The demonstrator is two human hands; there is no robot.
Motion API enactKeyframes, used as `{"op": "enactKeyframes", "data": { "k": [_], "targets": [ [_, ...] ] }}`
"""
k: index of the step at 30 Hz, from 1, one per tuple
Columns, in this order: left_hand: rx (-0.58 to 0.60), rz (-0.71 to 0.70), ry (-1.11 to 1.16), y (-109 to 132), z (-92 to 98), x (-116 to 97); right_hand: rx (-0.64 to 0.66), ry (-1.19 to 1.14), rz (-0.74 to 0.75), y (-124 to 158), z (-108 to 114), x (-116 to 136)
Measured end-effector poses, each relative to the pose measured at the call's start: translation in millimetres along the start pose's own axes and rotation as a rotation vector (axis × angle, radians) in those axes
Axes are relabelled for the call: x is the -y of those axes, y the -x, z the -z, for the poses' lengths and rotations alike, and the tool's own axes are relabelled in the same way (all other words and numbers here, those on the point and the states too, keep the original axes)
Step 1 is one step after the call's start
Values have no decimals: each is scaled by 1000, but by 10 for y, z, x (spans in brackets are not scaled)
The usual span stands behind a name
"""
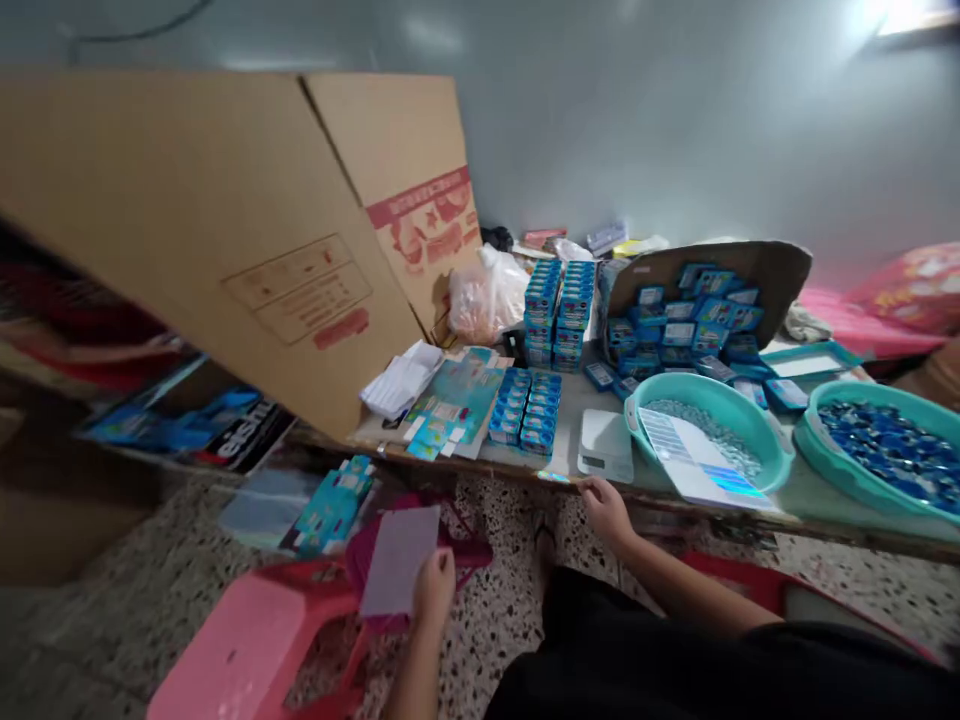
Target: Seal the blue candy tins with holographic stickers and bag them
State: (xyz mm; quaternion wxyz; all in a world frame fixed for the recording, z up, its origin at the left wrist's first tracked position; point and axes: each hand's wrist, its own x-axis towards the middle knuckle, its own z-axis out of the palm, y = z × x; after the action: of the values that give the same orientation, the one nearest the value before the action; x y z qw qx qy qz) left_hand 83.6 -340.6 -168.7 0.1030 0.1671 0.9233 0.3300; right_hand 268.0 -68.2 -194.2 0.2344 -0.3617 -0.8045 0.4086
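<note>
My left hand (pixel 435 588) is closed on the edge of a white sheet (pixel 401 560), held over a magenta stool (pixel 361 548). At the front edge of the table (pixel 675 500) is my right hand (pixel 604 510), its fingers pressed together just below a white scale (pixel 606 445); whatever they hold, if anything, is too small to name. A small blue-and-yellow slip (pixel 553 477) lies on the edge beside those fingers. Small blue boxes (pixel 538 412) stand in rows left of the scale, with taller stacks (pixel 559 312) behind them.
A turquoise basin (pixel 780 455) bears a white card (pixel 686 450); another basin (pixel 814 440) holds blue pieces. Flat printed sheets (pixel 457 400) and white papers (pixel 403 378) lie at the left. A big cardboard box (pixel 225 220) leans beside them. A pink stool (pixel 240 640) stands below.
</note>
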Motion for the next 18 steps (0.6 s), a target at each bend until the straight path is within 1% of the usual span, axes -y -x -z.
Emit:
{"op": "enactKeyframes", "data": {
  "k": [2,3,5,6,7,8,10,12,15,18],
  "targets": [
    [-14,-7,-64,-809,-85,-220,-8,-67,19,-169,-99,111],
    [-52,-9,-99,-1200,-139,-369,-4,-99,33,-258,-125,166],
    [-101,-34,-172,-1884,-263,-682,26,-148,82,-451,-134,274],
    [-107,-52,-210,-2157,-334,-822,43,-161,113,-554,-123,323],
    [-95,-72,-249,-2381,-407,-938,56,-166,142,-659,-107,366],
    [-69,-91,-288,-2556,-481,-1028,62,-164,161,-764,-91,401],
    [10,-121,-360,-2776,-611,-1128,35,-140,128,-962,-72,441],
    [74,-140,-417,-2871,-697,-1150,-26,-105,24,-1128,-77,434],
    [93,-164,-469,-2899,-732,-1117,-92,-59,-96,-1279,-109,358],
    [83,-192,-495,-2898,-706,-1074,-99,-34,-138,-1314,-145,299]
  ]
}}
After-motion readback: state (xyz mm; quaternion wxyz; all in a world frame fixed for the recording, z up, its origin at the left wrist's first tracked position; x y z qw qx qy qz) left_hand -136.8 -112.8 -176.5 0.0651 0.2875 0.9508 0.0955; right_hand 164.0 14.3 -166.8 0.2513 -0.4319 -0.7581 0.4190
